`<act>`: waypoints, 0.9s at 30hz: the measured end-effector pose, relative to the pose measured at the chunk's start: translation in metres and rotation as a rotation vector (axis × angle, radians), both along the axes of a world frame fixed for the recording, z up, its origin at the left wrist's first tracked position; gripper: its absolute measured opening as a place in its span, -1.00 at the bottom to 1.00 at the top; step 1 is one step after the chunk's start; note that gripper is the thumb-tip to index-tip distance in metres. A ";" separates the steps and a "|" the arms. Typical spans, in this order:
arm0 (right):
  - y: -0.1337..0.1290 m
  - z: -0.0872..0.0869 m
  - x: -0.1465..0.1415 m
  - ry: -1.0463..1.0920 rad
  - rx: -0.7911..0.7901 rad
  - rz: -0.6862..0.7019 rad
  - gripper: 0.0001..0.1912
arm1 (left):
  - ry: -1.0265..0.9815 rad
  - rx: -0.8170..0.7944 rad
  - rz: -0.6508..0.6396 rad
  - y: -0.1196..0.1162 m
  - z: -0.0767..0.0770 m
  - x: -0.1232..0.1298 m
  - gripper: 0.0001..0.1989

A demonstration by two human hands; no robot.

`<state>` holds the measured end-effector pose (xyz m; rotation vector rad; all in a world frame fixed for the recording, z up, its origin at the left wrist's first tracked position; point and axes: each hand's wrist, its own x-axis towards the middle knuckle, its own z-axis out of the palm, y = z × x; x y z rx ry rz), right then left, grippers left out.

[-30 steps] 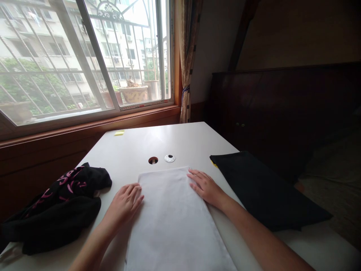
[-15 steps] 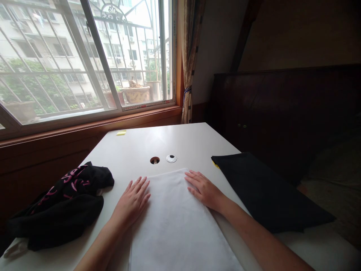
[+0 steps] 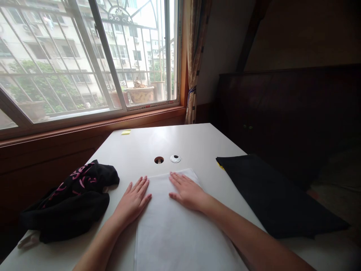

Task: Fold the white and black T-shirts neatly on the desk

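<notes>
On the white counter, a white cloth is lying in the middle. The left hand is resting at its far left corner, the right hand near its far edge. Both are staying flat, fingers stretched out. Black clothes are lying to the left.

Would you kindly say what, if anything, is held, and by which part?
Nothing: the left hand lies open at an edge of the white cloth, right hand atop it.
</notes>
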<state>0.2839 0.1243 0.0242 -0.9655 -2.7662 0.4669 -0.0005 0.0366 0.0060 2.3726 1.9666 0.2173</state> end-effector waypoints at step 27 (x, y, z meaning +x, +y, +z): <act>0.053 -0.036 0.084 0.163 0.112 -0.377 -0.38 | 0.038 -0.048 0.124 0.003 0.007 -0.001 -0.41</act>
